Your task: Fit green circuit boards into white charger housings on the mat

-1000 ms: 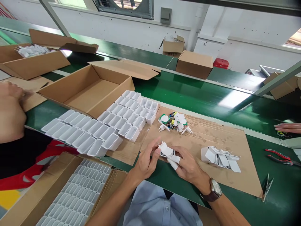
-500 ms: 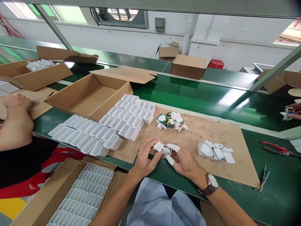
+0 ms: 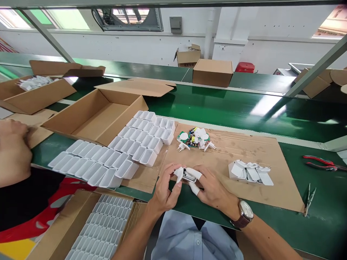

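Both my hands hold one small white charger casing above the near edge of a brown cardboard mat. My left hand pinches its left end, a white plug piece, between thumb and fingers. My right hand, with white finger cots on two fingers and a wristwatch on the wrist, grips the right end. Beyond my hands lies a small pile of green circuit boards and plug parts. To the right sits a row of finished white chargers.
Rows of empty white casings lie to the left beside an open cardboard box. A tray of casings sits in a box below. Red pliers and tweezers lie at right. A co-worker's arm is at far left.
My hands stayed together on the casing, turning it and pressing the plug piece against its left end. The other person's hand at the far right edge has left the view.
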{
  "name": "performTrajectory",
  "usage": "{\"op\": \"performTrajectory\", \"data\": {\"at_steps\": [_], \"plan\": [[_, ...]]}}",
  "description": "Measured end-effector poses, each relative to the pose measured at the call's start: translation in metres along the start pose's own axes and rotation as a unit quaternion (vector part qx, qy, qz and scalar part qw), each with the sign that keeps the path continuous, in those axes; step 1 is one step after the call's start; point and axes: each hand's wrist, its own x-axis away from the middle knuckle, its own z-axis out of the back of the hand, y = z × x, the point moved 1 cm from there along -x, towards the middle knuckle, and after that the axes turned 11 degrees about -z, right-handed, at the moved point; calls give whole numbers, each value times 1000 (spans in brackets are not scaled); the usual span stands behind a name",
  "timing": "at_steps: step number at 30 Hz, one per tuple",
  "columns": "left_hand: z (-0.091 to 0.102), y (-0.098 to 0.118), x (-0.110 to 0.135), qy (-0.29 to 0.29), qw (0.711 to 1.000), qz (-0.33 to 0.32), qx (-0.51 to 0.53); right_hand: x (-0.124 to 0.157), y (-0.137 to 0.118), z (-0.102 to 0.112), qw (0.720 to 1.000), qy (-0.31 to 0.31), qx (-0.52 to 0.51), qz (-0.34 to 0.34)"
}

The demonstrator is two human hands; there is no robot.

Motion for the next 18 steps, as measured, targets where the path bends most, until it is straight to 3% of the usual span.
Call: {"op": "performTrajectory", "data": {"at_steps": [5,18], "plan": [[-1,-1,3,7,999,-11,33,1,1,1,1000,-28,8,12],[-2,-7,9,25,995,35,89,0,-1,5,1000,-5,3,31]]}}
